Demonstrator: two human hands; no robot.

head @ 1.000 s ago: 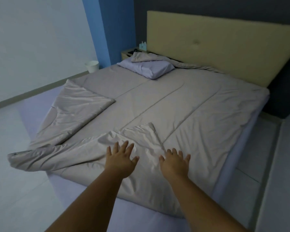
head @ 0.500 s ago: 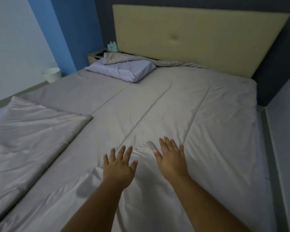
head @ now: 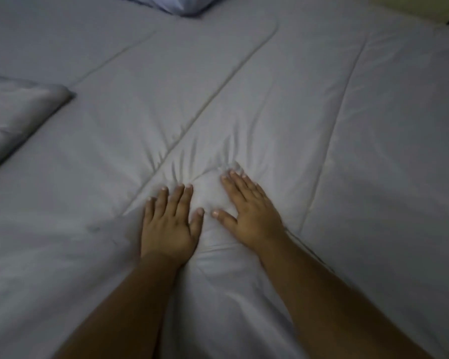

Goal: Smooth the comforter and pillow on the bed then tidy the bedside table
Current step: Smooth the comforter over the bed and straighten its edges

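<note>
1. A folded-back corner of the comforter (head: 18,110) lies doubled over at the far left of the bed, its point aimed toward the middle and its shiny underside creased.

2. The grey comforter (head: 347,125) covers the whole visible bed, with quilted seams running diagonally from the near side toward the head of the bed.

3. The left hand (head: 167,225) presses palm-down on the comforter just left of centre, its fingers (head: 178,200) stretched flat and close together, thumb angled out to the right; it grips nothing.

4. Between the two hands a small mound of fabric bulges up, and short wrinkles fan out from it toward the far side of the bed, crossing one of the seams.

5. The right hand (head: 252,211) lies palm-down just beside the left, its thumb pointing toward the left thumb, the two tips near but apart. Its fingers (head: 240,186) are flat and held together, tips sunk into a pucker of cloth; it holds nothing.

6. Both bare forearms reach in from the bottom edge, resting on or just over the comforter.

7. At the top edge, left of centre, the lower corner of a pale lavender pillow (head: 182,5) sits on the comforter, well apart from the hands.

8. The picture is dim and slightly blurred.
</note>
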